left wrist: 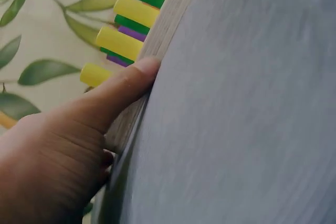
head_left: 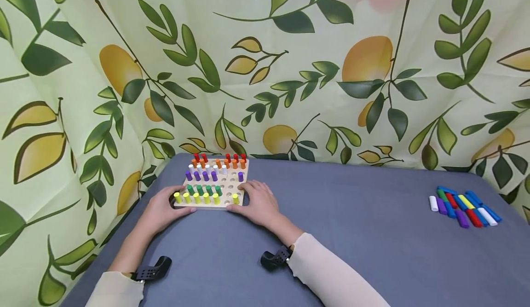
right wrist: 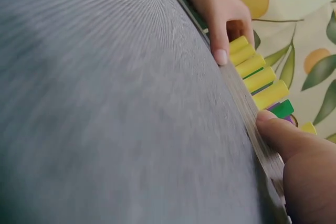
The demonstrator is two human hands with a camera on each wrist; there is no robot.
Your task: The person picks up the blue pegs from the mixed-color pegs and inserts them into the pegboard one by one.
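Note:
A wooden pegboard (head_left: 232,177) lies on the table at the left, with rows of red, orange, white, purple, green and yellow pegs. Some holes toward its right side stand bare. My left hand (head_left: 161,207) grips the board's left front corner, its thumb along the front edge. In the left wrist view that thumb (left wrist: 128,85) presses the wooden edge below the yellow pegs (left wrist: 119,43). The right front corner is held by my right hand (head_left: 262,204), thumb on the front edge and fingers at the side. The right wrist view shows both thumbs on the front edge; other fingers are partly hidden.
A group of loose pegs (head_left: 465,208) in blue, red, white, purple, green and yellow lies on the far right of the grey-blue table (head_left: 352,233). Behind the table hangs a leaf-and-fruit patterned cloth (head_left: 306,54). Black wrist cameras (head_left: 275,257) are strapped to both wrists.

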